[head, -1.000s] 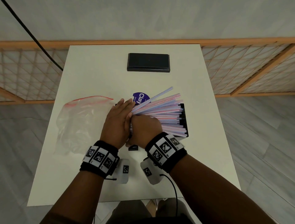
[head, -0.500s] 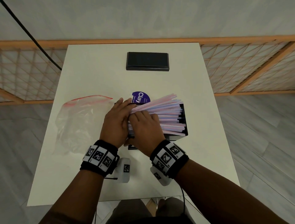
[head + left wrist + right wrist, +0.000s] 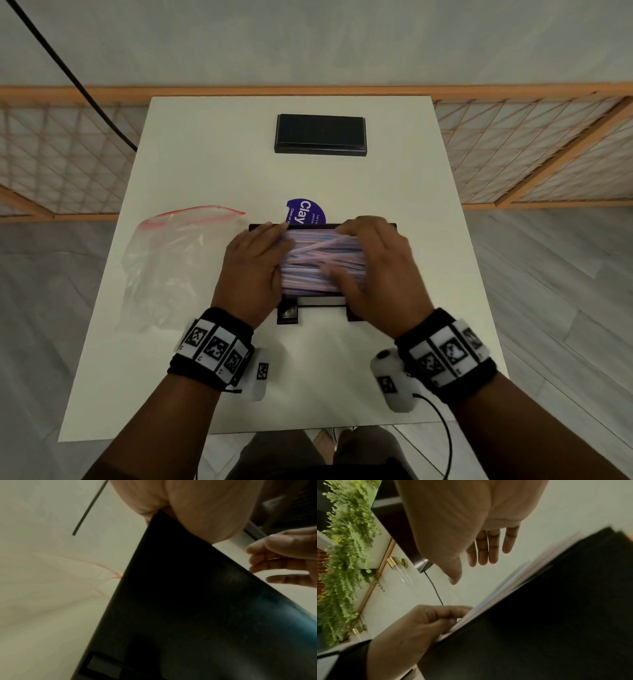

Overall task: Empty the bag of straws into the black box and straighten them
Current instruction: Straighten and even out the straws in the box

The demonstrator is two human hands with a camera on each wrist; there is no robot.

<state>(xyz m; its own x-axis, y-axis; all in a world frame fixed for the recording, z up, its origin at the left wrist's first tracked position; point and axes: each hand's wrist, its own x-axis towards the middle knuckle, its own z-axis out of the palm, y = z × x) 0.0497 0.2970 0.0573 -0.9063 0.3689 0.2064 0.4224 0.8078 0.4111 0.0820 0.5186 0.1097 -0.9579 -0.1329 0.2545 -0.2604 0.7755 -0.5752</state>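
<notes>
The black box (image 3: 287, 313) stands in the middle of the white table, filled with pink, white and blue straws (image 3: 322, 263); a few lie crossed on top. My left hand (image 3: 257, 260) covers the left end of the box and presses against the straw ends, its fingers reaching the far rim. My right hand (image 3: 373, 263) lies spread over the right end, fingers flat on the straws. The right wrist view shows the left hand (image 3: 419, 622) bent against the straw ends (image 3: 496, 599) above the box wall (image 3: 539, 628). The clear zip bag (image 3: 171, 260) lies to the left with no straws in it.
A flat black lid (image 3: 320, 133) lies at the far middle of the table (image 3: 308, 377). A purple round sticker (image 3: 306, 212) peeks out behind the box. A wooden lattice rail runs behind the table, with a black cable at the far left.
The straws stuck up at a slant from the box; now they lie flat inside it. My right hand slid from the left end across to the right end. The left hand stayed at the left end.
</notes>
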